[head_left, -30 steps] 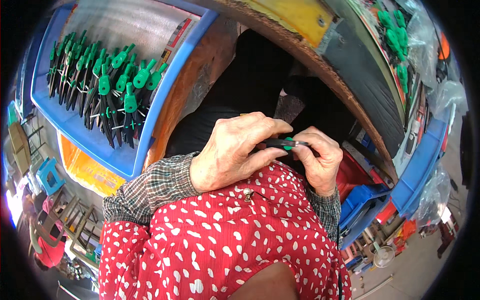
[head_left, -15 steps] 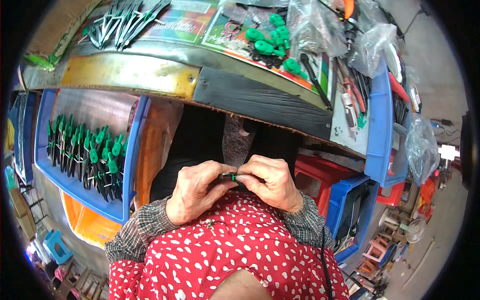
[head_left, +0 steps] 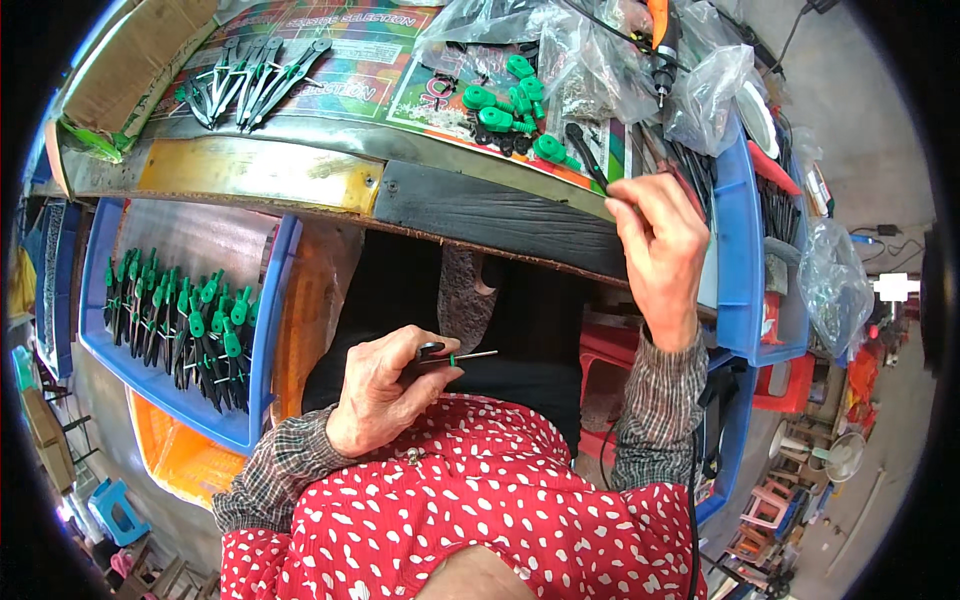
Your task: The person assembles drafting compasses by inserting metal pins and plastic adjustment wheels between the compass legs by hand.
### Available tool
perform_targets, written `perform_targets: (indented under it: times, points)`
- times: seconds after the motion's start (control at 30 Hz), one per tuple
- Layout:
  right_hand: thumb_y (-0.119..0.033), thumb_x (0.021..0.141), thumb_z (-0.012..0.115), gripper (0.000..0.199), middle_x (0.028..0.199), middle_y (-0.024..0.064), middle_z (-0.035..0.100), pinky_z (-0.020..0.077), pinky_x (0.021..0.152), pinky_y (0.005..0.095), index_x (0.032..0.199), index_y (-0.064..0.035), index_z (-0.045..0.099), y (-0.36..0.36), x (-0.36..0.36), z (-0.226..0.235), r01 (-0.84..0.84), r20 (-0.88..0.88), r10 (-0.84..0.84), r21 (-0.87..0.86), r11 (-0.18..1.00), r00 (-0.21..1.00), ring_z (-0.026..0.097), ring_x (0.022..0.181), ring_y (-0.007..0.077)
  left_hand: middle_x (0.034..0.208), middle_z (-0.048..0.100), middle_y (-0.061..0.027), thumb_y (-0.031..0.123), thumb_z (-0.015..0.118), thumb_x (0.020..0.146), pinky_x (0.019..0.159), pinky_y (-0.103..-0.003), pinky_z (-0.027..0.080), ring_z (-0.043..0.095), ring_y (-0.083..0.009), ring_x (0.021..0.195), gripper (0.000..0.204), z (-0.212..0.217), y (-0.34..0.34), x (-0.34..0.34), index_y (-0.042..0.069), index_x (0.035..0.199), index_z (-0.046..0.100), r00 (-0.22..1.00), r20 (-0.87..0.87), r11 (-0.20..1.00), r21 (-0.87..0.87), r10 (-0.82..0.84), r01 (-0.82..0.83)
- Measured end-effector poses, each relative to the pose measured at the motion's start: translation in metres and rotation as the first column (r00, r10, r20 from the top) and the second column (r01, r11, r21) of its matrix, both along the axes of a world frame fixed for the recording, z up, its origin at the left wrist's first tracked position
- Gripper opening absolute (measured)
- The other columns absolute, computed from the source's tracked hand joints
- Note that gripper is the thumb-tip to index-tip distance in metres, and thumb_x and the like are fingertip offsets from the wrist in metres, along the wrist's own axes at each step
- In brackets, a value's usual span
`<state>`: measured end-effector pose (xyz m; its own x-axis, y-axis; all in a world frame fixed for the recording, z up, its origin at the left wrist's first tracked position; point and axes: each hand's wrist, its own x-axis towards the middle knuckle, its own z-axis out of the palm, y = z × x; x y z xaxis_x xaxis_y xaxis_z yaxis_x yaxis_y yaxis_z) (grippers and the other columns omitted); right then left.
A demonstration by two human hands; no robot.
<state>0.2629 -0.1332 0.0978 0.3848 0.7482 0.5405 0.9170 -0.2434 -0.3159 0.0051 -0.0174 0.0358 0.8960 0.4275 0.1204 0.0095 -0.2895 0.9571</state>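
Observation:
In my left hand, closed in front of my lap, is a small black piece with a green collar and thin metal rod. The rod points right; my fingers hide much of the black part. My right hand is up at the bench's front edge, thumb and fingertips closed around the lower part of a slender black tool. The tool's upper part lies on the bench, and its lower end is hidden by my hand. Just left of it are several green knob-like pieces and small black rings.
Black pliers-like tools lie on the bench's far left beside a cardboard box. Below, a blue crate holds several green-tipped black tools. Plastic bags, an orange-and-black power driver and another blue bin are at right.
My right hand has left my left hand and moved up and right to the black tool on the bench. The metal rod now shows beyond my left fingers. The view has shifted slightly.

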Motion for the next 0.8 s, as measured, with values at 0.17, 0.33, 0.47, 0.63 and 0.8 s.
perform_targets:
  times: [0.17, 0.33, 0.47, 0.63, 0.8]
  points:
    - [-0.008, 0.077, 0.070, 0.019, 0.088, 0.0103, 0.063, 0.0481, 0.064, 0.0391, 0.094, -0.0036, 0.065, 0.015, 0.012, -0.003, 0.056, 0.048, -0.051, -0.122, 0.991, 0.998, 0.063, 0.075, 0.0306, 0.077, 0.066, -0.0075, 0.000, 0.072, 0.077, 0.057, -0.022, 0.048, 0.063, -0.0098, 0.063, 0.020, 0.001, 0.001, -0.003, -0.001, 0.095, 0.063, 0.999, -0.018, 0.999, 0.021, 0.034, -0.034]
    - [-0.008, 0.077, 0.069, 0.019, 0.088, 0.0125, 0.064, 0.0484, 0.065, 0.0406, 0.094, -0.0029, 0.063, 0.020, 0.029, -0.012, 0.059, 0.042, -0.051, -0.210, 0.976, 0.998, 0.063, 0.077, 0.0320, 0.075, 0.065, -0.0073, 0.000, 0.072, 0.078, 0.056, -0.022, 0.048, 0.062, -0.0095, 0.062, 0.020, 0.003, 0.002, -0.004, -0.002, 0.095, 0.062, 0.998, -0.056, 0.999, -0.020, 0.030, -0.031]
    - [-0.006, 0.076, 0.068, 0.021, 0.084, 0.0141, 0.063, 0.0487, 0.065, 0.0405, 0.096, -0.0032, 0.062, 0.021, 0.032, -0.012, 0.039, -0.068, -0.054, -0.206, 0.978, 0.996, 0.063, 0.076, 0.0321, 0.075, 0.065, -0.0078, 0.001, 0.072, 0.078, 0.056, -0.022, 0.048, 0.063, -0.0094, 0.062, 0.019, 0.001, 0.001, -0.005, -0.002, 0.095, 0.062, 0.998, -0.052, 0.999, -0.002, 0.035, -0.035]
    - [0.002, 0.078, 0.060, 0.028, 0.076, 0.0086, 0.062, 0.0465, 0.058, 0.0304, 0.106, -0.0013, 0.062, 0.020, 0.025, 0.001, 0.024, -0.181, -0.046, -0.121, 0.992, 0.982, 0.057, 0.061, 0.0195, 0.075, 0.065, -0.0077, 0.001, 0.071, 0.078, 0.057, -0.022, 0.048, 0.063, -0.0096, 0.063, 0.019, 0.000, 0.003, -0.003, -0.002, 0.095, 0.063, 0.998, -0.048, 0.999, -0.022, 0.038, -0.039]
    - [0.001, 0.087, 0.056, 0.017, 0.080, 0.0026, 0.063, 0.0412, 0.046, 0.0215, 0.102, 0.0015, 0.064, 0.002, 0.025, 0.013, 0.032, -0.671, -0.006, 0.026, 0.999, 0.741, 0.052, 0.052, 0.0073, 0.075, 0.065, -0.0073, 0.001, 0.071, 0.079, 0.057, -0.021, 0.048, 0.062, -0.0086, 0.064, 0.020, 0.000, 0.005, -0.001, -0.002, 0.096, 0.063, 0.999, -0.013, 0.999, -0.006, 0.051, -0.051]
